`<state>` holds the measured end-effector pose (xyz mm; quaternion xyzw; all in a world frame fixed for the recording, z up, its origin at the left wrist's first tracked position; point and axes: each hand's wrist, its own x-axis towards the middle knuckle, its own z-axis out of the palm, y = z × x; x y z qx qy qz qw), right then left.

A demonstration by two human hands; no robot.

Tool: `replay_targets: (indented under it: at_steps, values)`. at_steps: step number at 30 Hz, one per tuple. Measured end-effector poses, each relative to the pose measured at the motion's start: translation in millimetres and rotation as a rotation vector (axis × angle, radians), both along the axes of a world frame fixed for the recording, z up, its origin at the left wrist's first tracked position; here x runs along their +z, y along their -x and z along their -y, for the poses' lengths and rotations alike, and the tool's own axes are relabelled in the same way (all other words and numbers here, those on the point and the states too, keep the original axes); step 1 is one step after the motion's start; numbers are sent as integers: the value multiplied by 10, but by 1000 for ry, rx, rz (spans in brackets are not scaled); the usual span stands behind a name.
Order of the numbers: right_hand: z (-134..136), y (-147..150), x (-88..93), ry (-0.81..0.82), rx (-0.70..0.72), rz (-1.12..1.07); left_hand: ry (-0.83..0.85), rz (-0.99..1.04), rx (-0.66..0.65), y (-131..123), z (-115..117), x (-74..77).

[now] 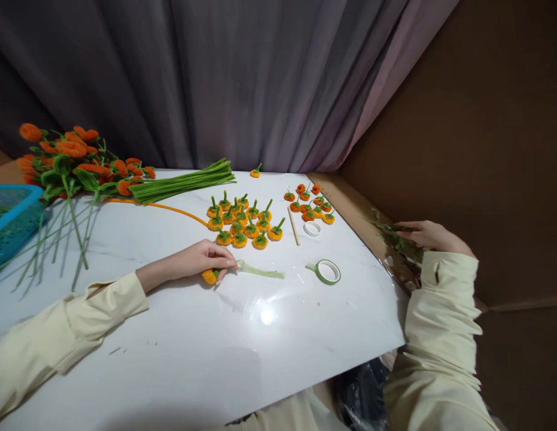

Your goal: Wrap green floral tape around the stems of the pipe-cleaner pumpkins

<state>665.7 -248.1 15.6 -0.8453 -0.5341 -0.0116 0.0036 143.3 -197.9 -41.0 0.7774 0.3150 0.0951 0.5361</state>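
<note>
My left hand rests on the white table with its fingers pinched. In it is a small yellow-orange pipe-cleaner pumpkin, mostly hidden under the palm. A pale green strip of floral tape runs right from the fingertips along the tabletop. Off the table's right edge, my right hand reaches over a heap of green leafy stems. Its fingers are stretched out and touch or nearly touch the greenery; I see nothing clearly held. Between the hands lies a roll of green floral tape with its end loose.
Several yellow pumpkins with green stems stand mid-table; smaller orange ones sit farther right. Near them are a wooden stick and white ring. Green pipe cleaners, orange flowers and a blue basket occupy the left.
</note>
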Motion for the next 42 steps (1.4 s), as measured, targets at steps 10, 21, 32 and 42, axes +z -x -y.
replay_targets:
  at_steps: [10, 21, 32, 42]
  values:
    - [12, 173, 4, 101, -137, -174, 27, 5, 15, -4, 5, 0]
    - [189, 677, 426, -244, -106, -131, 56, 55, 4, -18, 26, 34]
    - [101, 2439, 335, -148, 890, -513, 33, 123, -2, -2, 32, 28]
    - [-123, 2595, -230, 52, 797, -826, 14, 119, 18, -7, 40, 24]
